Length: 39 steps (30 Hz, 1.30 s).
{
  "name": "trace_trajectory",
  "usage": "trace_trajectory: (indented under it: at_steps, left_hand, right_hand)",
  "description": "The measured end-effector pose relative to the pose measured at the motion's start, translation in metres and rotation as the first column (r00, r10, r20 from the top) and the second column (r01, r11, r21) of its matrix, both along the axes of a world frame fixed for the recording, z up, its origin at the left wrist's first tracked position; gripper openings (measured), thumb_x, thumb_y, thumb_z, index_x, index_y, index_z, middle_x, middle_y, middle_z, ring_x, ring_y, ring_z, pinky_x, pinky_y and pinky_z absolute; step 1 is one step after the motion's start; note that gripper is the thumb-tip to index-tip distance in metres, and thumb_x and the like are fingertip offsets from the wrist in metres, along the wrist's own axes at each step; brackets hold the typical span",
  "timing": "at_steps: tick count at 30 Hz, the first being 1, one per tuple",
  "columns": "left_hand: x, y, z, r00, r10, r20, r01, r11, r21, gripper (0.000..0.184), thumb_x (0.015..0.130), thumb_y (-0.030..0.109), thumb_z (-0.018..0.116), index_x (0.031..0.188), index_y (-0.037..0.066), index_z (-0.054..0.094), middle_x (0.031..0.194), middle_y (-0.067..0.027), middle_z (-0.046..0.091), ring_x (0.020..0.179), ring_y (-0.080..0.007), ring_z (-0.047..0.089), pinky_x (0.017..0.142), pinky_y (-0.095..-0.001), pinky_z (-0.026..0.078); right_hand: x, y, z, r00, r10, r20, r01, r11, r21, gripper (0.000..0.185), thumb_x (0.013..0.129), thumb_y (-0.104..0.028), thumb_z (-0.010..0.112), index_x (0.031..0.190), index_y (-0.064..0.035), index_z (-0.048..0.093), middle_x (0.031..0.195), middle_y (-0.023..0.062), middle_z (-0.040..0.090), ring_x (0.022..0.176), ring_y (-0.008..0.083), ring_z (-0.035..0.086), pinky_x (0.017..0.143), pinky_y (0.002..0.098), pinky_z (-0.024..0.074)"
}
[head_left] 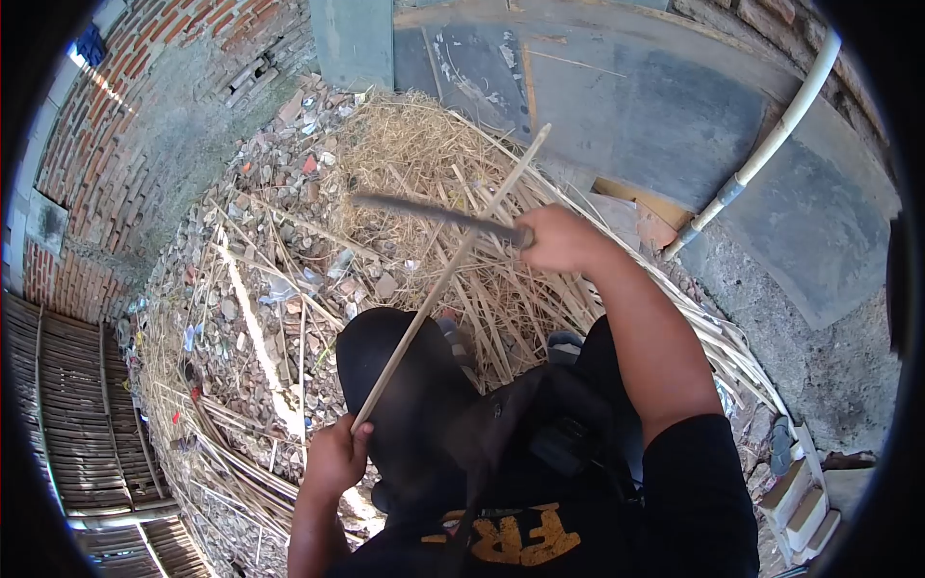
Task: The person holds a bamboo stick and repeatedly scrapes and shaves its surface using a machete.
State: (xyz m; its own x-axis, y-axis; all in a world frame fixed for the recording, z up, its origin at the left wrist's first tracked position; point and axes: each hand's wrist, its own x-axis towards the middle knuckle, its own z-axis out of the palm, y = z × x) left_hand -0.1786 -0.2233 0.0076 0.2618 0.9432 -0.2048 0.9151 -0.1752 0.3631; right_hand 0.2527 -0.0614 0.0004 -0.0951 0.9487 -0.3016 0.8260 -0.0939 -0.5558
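My left hand (334,457) is closed around the lower end of a long pale bamboo strip (421,313), which slants up and to the right across my knee. In my right hand (559,241) is the handle of a machete (436,212), its dark blade pointing left. The blade crosses the strip in its upper part; whether it touches or only passes over it I cannot tell. Beneath both lies a heap of fine shavings (400,144), with many split bamboo strips (496,313) scattered around my feet.
Rubble and litter (251,318) cover the ground to the left. A brick wall (106,164) stands at the far left, above a slatted bamboo panel (77,405). Grey boards (636,106) lean at the back, beside a pale pole (771,144). Wooden blocks (805,511) sit at lower right.
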Motion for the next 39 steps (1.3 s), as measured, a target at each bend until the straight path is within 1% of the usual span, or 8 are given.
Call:
trace_trajectory:
  at_steps: [5, 11, 14, 20, 25, 28, 31, 39]
  left_hand:
    - [0.006, 0.001, 0.006, 1.0, 0.014, 0.003, -0.014, 0.999, 0.031, 0.027, 0.103, 0.028, 0.061, 0.097, 0.002, 0.062, 0.067, -0.0243, 0.064, 0.066, -0.0494, 0.065, 0.059, -0.0558, 0.049]
    - [0.004, 0.004, 0.003, 1.0, -0.007, 0.021, 0.007, 1.0, -0.009, 0.026, 0.103, 0.026, 0.061, 0.096, 0.001, 0.062, 0.067, -0.0249, 0.063, 0.067, -0.0494, 0.065, 0.059, -0.0553, 0.049]
    - [-0.005, 0.003, -0.01, 0.998, -0.028, 0.052, 0.026, 0.999, 0.042, 0.027, 0.103, 0.028, 0.061, 0.094, 0.003, 0.062, 0.064, -0.0236, 0.062, 0.063, -0.0486, 0.064, 0.057, -0.0556, 0.048]
    - [0.001, 0.004, -0.001, 0.998, 0.012, 0.054, -0.014, 1.0, 0.023, 0.027, 0.103, 0.027, 0.061, 0.09, 0.003, 0.061, 0.062, -0.0229, 0.062, 0.062, -0.0487, 0.063, 0.055, -0.0556, 0.047]
    - [0.004, 0.005, -0.004, 1.0, 0.006, 0.028, -0.006, 1.0, 0.023, 0.027, 0.103, 0.027, 0.062, 0.091, 0.003, 0.061, 0.063, -0.0234, 0.062, 0.063, -0.0486, 0.064, 0.056, -0.0556, 0.047]
    - [-0.007, 0.002, -0.011, 1.0, -0.007, 0.022, 0.006, 0.999, 0.032, 0.027, 0.103, 0.027, 0.062, 0.091, 0.002, 0.061, 0.065, -0.0243, 0.062, 0.064, -0.0484, 0.064, 0.057, -0.0554, 0.048]
    - [0.0, 0.003, 0.004, 0.998, 0.004, 0.059, -0.005, 1.0, 0.027, 0.026, 0.102, 0.024, 0.062, 0.09, 0.001, 0.061, 0.066, -0.0247, 0.063, 0.066, -0.0489, 0.064, 0.057, -0.0549, 0.048]
    - [-0.021, -0.007, 0.009, 0.993, 0.052, 0.102, -0.042, 0.994, -0.099, 0.028, 0.101, 0.023, 0.063, 0.084, 0.001, 0.061, 0.063, -0.0231, 0.061, 0.062, -0.047, 0.064, 0.055, -0.0519, 0.048]
  right_hand:
    - [0.011, 0.004, -0.022, 0.993, -0.115, -0.022, 0.117, 0.985, 0.126, 0.03, 0.078, -0.014, 0.065, 0.105, -0.0057, 0.073, 0.104, 0.0185, 0.074, 0.097, 0.0389, 0.071, 0.084, 0.047, 0.0561]
    - [-0.019, -0.025, 0.024, 0.959, 0.133, 0.249, -0.168, 0.978, 0.123, 0.038, 0.077, -0.016, 0.067, 0.113, -0.0065, 0.073, 0.105, 0.0192, 0.074, 0.097, 0.0362, 0.072, 0.085, 0.0464, 0.0566]
    - [0.029, 0.005, -0.009, 0.995, -0.1, -0.027, 0.101, 0.994, 0.052, 0.041, 0.078, -0.018, 0.068, 0.118, -0.0063, 0.073, 0.105, 0.0193, 0.074, 0.097, 0.0354, 0.072, 0.086, 0.0455, 0.0568]
    - [0.025, 0.002, -0.007, 0.979, -0.192, -0.061, 0.199, 0.972, 0.129, 0.051, 0.079, -0.018, 0.069, 0.128, -0.0084, 0.071, 0.104, 0.0186, 0.075, 0.098, 0.0367, 0.072, 0.088, 0.0448, 0.0568]
    - [-0.006, -0.026, 0.031, 0.946, 0.084, 0.314, -0.143, 0.975, 0.171, 0.034, 0.076, -0.017, 0.069, 0.108, -0.0063, 0.072, 0.104, 0.0162, 0.075, 0.096, 0.0389, 0.071, 0.084, 0.0484, 0.0568]
    - [0.049, 0.008, -0.014, 0.975, -0.222, -0.028, 0.224, 0.955, 0.196, 0.036, 0.077, -0.018, 0.069, 0.111, -0.0075, 0.073, 0.105, 0.0173, 0.075, 0.096, 0.0396, 0.07, 0.085, 0.0485, 0.0563]
    - [0.07, 0.011, -0.027, 0.964, -0.265, 0.026, 0.251, 0.935, 0.251, 0.037, 0.078, -0.019, 0.068, 0.113, -0.0072, 0.073, 0.106, 0.0186, 0.075, 0.096, 0.0396, 0.07, 0.085, 0.0489, 0.0555]
    - [0.024, -0.018, 0.016, 0.97, -0.012, 0.243, -0.019, 0.992, 0.125, 0.04, 0.079, -0.021, 0.07, 0.119, -0.0138, 0.074, 0.105, 0.0163, 0.075, 0.097, 0.0357, 0.071, 0.087, 0.0459, 0.0566]
